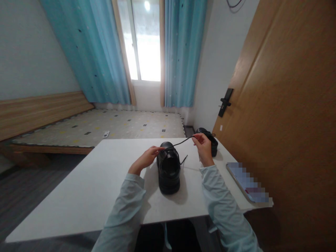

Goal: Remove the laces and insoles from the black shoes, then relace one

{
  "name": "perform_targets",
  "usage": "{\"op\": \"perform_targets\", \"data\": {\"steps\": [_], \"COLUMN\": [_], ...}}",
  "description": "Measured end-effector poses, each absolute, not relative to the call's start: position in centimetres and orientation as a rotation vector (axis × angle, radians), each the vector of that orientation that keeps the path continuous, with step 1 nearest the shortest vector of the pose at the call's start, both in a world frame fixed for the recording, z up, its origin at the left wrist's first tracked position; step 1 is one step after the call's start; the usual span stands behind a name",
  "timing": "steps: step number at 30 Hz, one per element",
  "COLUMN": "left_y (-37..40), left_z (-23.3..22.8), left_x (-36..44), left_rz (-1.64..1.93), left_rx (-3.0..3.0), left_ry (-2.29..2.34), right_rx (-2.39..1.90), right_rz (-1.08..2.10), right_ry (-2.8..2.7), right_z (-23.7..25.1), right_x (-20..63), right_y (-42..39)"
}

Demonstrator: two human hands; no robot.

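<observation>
A black lace-up shoe (169,183) sits upright on the white table (126,196), heel toward me and toe pointing away. From its top, a thin black shoelace (183,141) runs up to the right, drawn out in the air. My right hand (204,147) pinches this lace between thumb and fingertips. On the shoe's left side, my left hand (147,158) has its fingers pressed together at the lacing, gripping there; its fingertips are partly hidden. Another lace end sticks out loose on the shoe's right.
A second black shoe (214,143) stands at the table's far right, partly behind my right hand. A phone-like device (244,182), its screen blurred, lies near the right edge. Beyond are a bed (126,122) with a small white remote (106,134) and a wooden door (283,105).
</observation>
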State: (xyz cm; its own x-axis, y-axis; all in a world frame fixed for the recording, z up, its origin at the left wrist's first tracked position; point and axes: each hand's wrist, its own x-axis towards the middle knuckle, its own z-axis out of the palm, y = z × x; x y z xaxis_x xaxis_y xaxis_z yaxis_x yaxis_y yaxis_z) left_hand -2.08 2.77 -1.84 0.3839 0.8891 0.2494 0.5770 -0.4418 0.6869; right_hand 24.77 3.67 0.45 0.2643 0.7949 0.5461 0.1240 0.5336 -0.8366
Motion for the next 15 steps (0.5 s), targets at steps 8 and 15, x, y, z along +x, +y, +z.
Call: {"op": "perform_targets", "data": {"steps": [8, 15], "left_y": [2.4, 2.2], "left_z": [-1.4, -1.0], "left_x": [-1.9, -1.9], "left_rz": [0.836, 0.796], "left_rx": [2.193, 2.206], "left_ry": [1.265, 1.267], "right_rx": [-0.924, -0.845], "right_rz": [0.713, 0.809], "right_ry": [-1.526, -1.757], "right_z": [0.5, 1.2], "right_x": [23.8, 22.9], "right_y": [3.0, 1.3]}}
